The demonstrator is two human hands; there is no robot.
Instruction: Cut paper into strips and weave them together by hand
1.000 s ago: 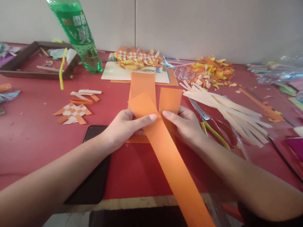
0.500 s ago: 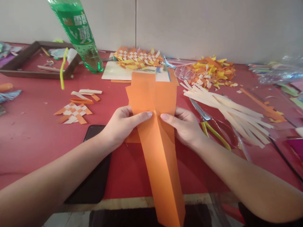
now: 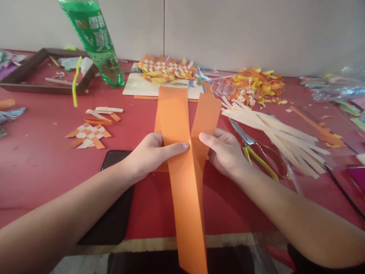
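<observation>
Partway along the orange paper (image 3: 185,205), the left hand (image 3: 155,154) grips the left strip, thumb flat on top and the other fingers tucked behind. The right hand (image 3: 222,146) pinches the right half the same way, its thumb just across the gap from the left one. Half a second ago the two halves lay side by side above the thumbs; now the right one leans outward and a narrow V stands open between them, closing near the left thumb. Below that point the right half folds away behind the left, so the paper seems to be parting along its middle line, with the lower stretch probably yet to separate. Its near end hangs past the edge of the red table (image 3: 37,160). More orange paper (image 3: 162,167) shows under the left hand; whether it is a separate sheet I cannot tell.

Beside the right hand lie yellow-handled scissors (image 3: 248,142), then a fan of pale strips (image 3: 273,133). A black phone (image 3: 114,217) rests under the left forearm, with a woven paper shape (image 3: 91,133) beyond it. Farther back are a green bottle (image 3: 91,34) and a heap of scraps (image 3: 253,85).
</observation>
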